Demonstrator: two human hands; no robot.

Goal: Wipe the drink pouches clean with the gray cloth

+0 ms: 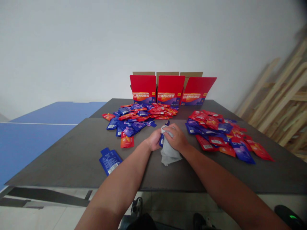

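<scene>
Near the middle of the dark table (79, 143), my left hand (154, 139) is closed around a blue pouch (161, 140), only part of which shows. My right hand (177, 137) is shut on a crumpled pale grey cloth (170, 154), pressed against that pouch; the cloth's lower end hangs down onto the tabletop. A single blue pouch (110, 160) lies label up at the left, partly behind my left forearm. Beyond my left hand spreads a pile of red and blue pouches (136, 118). To the right of my right hand is a second pile of such pouches (216, 129).
Three red and blue cartons (144, 88) with raised flaps stand in a row at the table's back edge. A blue table-tennis table (48, 127) adjoins on the left. Wooden boards (283, 95) lean against the wall at the right.
</scene>
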